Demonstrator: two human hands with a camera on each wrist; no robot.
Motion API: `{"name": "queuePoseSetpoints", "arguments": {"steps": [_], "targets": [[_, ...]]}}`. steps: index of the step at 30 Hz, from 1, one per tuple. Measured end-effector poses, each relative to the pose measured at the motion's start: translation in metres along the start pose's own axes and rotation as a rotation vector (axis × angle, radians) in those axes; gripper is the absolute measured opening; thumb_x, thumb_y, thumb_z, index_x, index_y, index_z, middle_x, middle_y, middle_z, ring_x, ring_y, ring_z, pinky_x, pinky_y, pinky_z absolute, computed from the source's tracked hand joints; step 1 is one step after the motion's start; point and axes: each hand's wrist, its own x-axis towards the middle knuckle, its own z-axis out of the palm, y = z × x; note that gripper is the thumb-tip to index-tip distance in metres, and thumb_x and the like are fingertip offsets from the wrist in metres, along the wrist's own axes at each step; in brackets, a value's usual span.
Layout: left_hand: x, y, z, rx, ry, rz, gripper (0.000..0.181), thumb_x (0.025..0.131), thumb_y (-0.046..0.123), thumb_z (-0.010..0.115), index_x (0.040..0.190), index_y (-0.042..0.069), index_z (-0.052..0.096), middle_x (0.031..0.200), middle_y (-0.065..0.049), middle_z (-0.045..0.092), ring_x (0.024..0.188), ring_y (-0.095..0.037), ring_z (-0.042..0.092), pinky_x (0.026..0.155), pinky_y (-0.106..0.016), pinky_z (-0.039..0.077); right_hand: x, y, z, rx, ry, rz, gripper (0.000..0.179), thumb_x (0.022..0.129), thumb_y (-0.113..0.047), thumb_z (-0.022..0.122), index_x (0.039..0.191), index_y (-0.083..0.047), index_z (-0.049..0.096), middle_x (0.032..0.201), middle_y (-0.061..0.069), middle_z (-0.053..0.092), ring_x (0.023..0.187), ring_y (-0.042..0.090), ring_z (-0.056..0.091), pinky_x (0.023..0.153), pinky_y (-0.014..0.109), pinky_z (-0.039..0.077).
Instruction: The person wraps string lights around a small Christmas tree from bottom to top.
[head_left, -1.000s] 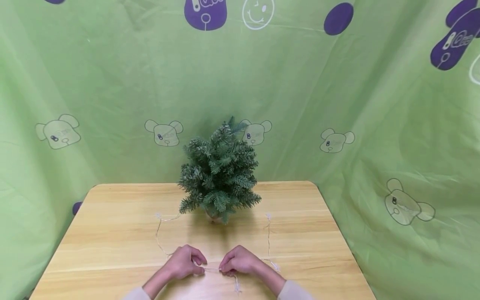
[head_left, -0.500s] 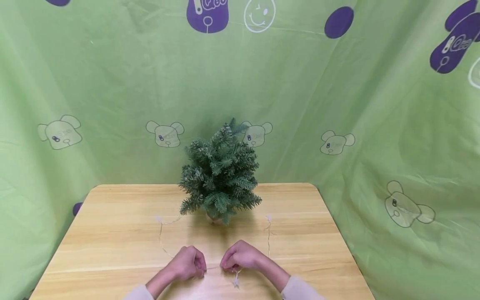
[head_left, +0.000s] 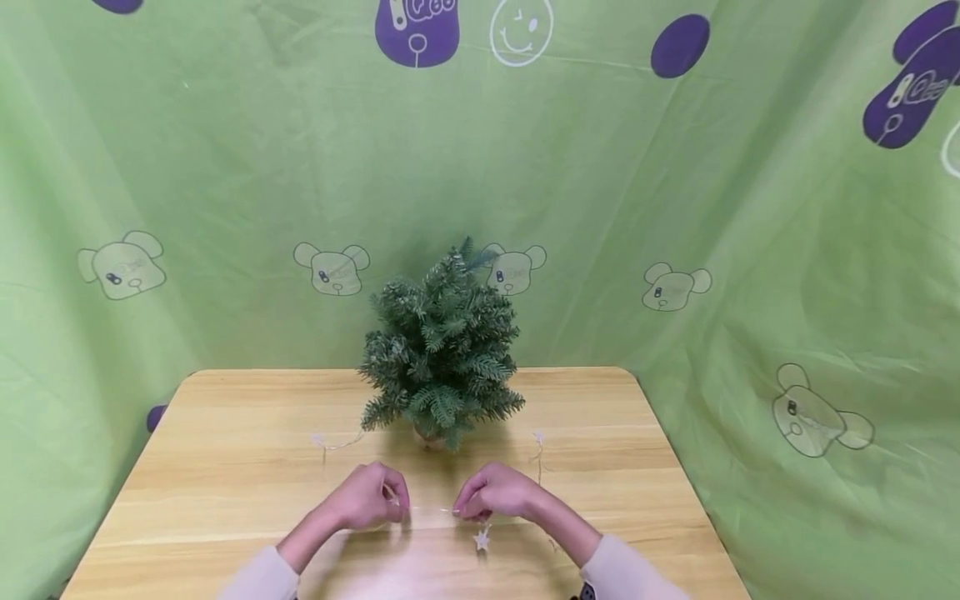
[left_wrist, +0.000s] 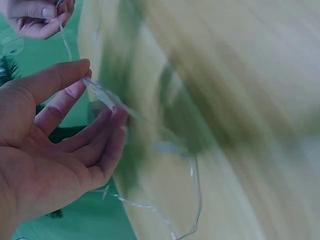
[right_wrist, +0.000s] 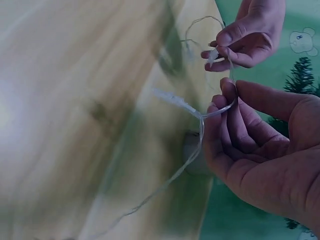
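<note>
Between my two hands a star string light (right_wrist: 167, 182) is stretched, its clear wire lifted off the table. My left hand (head_left: 367, 497) pinches the wire by a clear star (left_wrist: 102, 95), between thumb and fingertips. Some way to the right, my right hand (head_left: 497, 492) pinches the same wire between thumb and index finger. Just below the right fingers dangles another white star (head_left: 482, 541). Behind both hands stands a small artificial Christmas tree (head_left: 442, 350), its base mostly covered by branches.
More of the string lies around the tree, with one star (head_left: 317, 439) at its left and another star (head_left: 538, 437) at its right. The wooden table (head_left: 225, 467) meets a green patterned cloth (head_left: 225, 167) at the back and sides.
Both hands have risen and moved toward the tree, carrying the wire between them. They are slightly farther apart. The hanging star has come up with the right hand.
</note>
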Motion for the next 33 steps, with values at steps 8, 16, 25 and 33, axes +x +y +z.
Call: {"name": "queuePoseSetpoints", "arguments": {"steps": [8, 16, 25, 33], "targets": [[-0.005, 0.016, -0.023, -0.016, -0.089, 0.006, 0.007, 0.081, 0.01, 0.077, 0.085, 0.012, 0.072, 0.1, -0.006, 0.075, 0.098, -0.034, 0.068, 0.087, -0.062, 0.055, -0.009, -0.02, -0.016, -0.05, -0.03, -0.019, 0.009, 0.085, -0.008, 0.073, 0.092, -0.004, 0.077, 0.084, 0.005, 0.074, 0.078, 0.022, 0.069, 0.073, 0.035, 0.061], [-0.007, 0.026, -0.035, -0.187, -0.205, -0.013, 0.011, 0.083, 0.006, 0.073, 0.093, 0.009, 0.072, 0.087, -0.007, 0.076, 0.078, -0.019, 0.071, 0.066, -0.032, 0.055, -0.017, -0.034, -0.031, -0.083, -0.021, -0.051, 0.008, 0.087, -0.012, 0.072, 0.092, -0.007, 0.077, 0.084, 0.004, 0.074, 0.08, 0.021, 0.069, 0.08, 0.046, 0.061], [-0.009, 0.033, -0.052, -0.341, -0.217, 0.061, 0.017, 0.09, 0.007, 0.069, 0.105, 0.001, 0.069, 0.093, -0.014, 0.074, 0.082, -0.023, 0.071, 0.073, -0.032, 0.061, -0.026, -0.05, -0.045, -0.074, -0.036, -0.073, 0.011, 0.087, -0.013, 0.072, 0.095, -0.006, 0.076, 0.09, 0.013, 0.075, 0.079, 0.018, 0.069, 0.077, 0.039, 0.061], [-0.009, 0.036, -0.054, -0.523, -0.21, 0.017, 0.033, 0.089, 0.005, 0.072, 0.117, -0.007, 0.059, 0.098, -0.015, 0.072, 0.083, -0.024, 0.071, 0.079, -0.038, 0.063, -0.034, -0.059, -0.055, -0.041, -0.041, -0.08, 0.013, 0.089, -0.017, 0.072, 0.096, -0.006, 0.076, 0.088, 0.005, 0.074, 0.083, 0.024, 0.07, 0.077, 0.037, 0.06]]}}
